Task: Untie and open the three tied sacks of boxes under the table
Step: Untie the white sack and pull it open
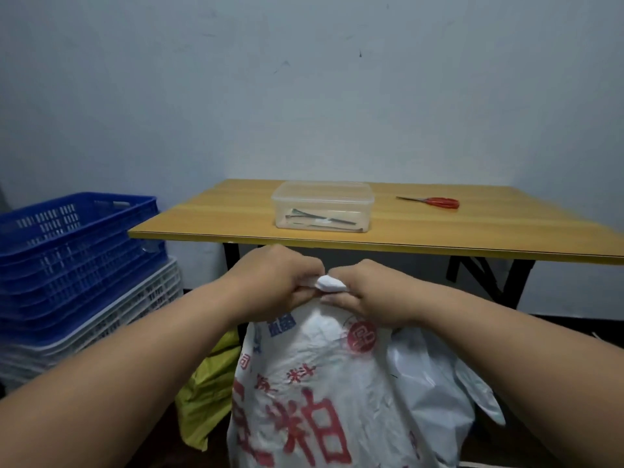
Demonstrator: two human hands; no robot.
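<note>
Both hands [332, 288] apparently hide the sack's [304, 393] knot.

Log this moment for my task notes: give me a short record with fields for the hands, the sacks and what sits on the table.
left hand: pinches the knot atop the white sack
right hand: pinches the same knot from the other side
white sack: printed in red, still tied, in front of the table
yellow sack: left of the white one
pale sack: right of the white one
on table: clear box, red scissors
left of table: blue crates stacked on white crates
</note>
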